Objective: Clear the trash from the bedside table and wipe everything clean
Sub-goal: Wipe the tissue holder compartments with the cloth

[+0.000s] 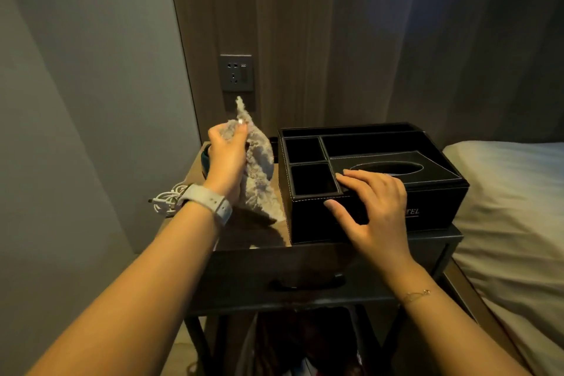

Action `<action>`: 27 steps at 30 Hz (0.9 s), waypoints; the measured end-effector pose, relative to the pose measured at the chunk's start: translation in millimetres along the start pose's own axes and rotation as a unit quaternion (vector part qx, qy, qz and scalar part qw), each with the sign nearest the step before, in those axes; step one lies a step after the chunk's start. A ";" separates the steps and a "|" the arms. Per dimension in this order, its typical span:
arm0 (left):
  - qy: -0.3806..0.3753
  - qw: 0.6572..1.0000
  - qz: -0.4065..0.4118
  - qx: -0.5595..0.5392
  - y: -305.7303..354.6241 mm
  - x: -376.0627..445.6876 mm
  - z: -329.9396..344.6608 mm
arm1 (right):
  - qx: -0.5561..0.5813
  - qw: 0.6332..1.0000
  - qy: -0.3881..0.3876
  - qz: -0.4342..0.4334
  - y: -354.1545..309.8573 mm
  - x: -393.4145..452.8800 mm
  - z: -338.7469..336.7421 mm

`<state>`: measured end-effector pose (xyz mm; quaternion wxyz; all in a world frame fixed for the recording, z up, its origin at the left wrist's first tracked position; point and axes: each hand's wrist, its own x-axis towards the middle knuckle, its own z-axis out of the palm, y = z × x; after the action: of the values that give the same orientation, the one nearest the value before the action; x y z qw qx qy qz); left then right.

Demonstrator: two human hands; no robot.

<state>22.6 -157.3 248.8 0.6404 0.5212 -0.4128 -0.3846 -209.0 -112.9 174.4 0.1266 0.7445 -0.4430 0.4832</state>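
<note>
A black leather organizer box (427, 201) with several compartments and a tissue slot stands on the right half of the bedside table (244, 238). My right hand (375, 204) rests on its near edge, fingers spread on the top and thumb against the front face. My left hand (225, 159), with a white watch on the wrist, grips a fluffy grey cloth (259, 168) raised above the table's left half; the cloth hangs down to the tabletop beside the box.
A dark round object (205, 162) sits behind my left hand, partly hidden. A coiled white cable (166, 197) lies at the table's left edge. A wall socket (236, 73) is behind. The bed (512, 192) is on the right. A drawer handle (305, 284) lies below, with a bag underneath.
</note>
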 end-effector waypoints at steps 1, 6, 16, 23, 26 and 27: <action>-0.016 1.000 -0.012 0.012 -5.5 13.7 12.8 | 0.006 1.000 0.007 -0.001 0.8 -0.9 1.5; -0.019 0.998 -0.043 0.040 -51.5 33.5 44.8 | 0.020 0.999 0.028 -0.009 3.5 -1.9 7.4; -0.085 0.982 0.053 0.162 -58.0 -62.9 6.4 | 0.036 0.999 -0.017 0.006 -0.9 4.8 -10.8; -0.001 0.975 0.101 0.199 -0.3 -7.6 38.0 | -0.063 0.993 -0.010 0.097 28.0 11.7 -28.2; -0.014 0.980 0.069 0.186 -13.9 0.2 46.0 | -0.085 0.991 -0.007 0.107 26.9 11.4 -22.2; -0.010 0.985 0.051 0.163 -21.0 -1.9 44.5 | -0.093 0.990 -0.003 0.108 25.7 10.7 -20.6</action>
<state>-20.8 -174.5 233.0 0.5616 0.5929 -0.5026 -0.2838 -240.1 -120.9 187.5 0.1410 0.6790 -0.5640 0.4483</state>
